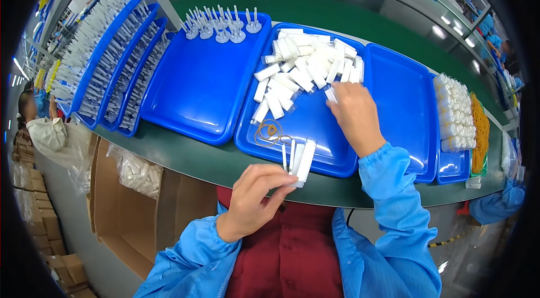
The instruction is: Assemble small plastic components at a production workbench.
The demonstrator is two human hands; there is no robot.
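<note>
My left hand [252, 199] is closed around a few slim white rectangular pieces with clear ends [305, 162], which stand upright at the near edge of the middle blue tray [332, 154]. At the right side of a heap of similar white pieces [306, 64], my right hand [358, 115] pinches one white piece [331, 93] between its fingertips. The heap fills the far part of that tray. Several tan rubber bands [270, 132] lie in the tray just beyond my left hand.
Left of the middle tray, another blue tray [191, 92] holds clear stemmed parts [222, 25] at its far end. Stacked trays of similar parts [107, 56] stand farther left. On the right are a blue tray [399, 112], banded white bundles [453, 112] and rubber bands [480, 135]. A cardboard box [126, 208] sits below.
</note>
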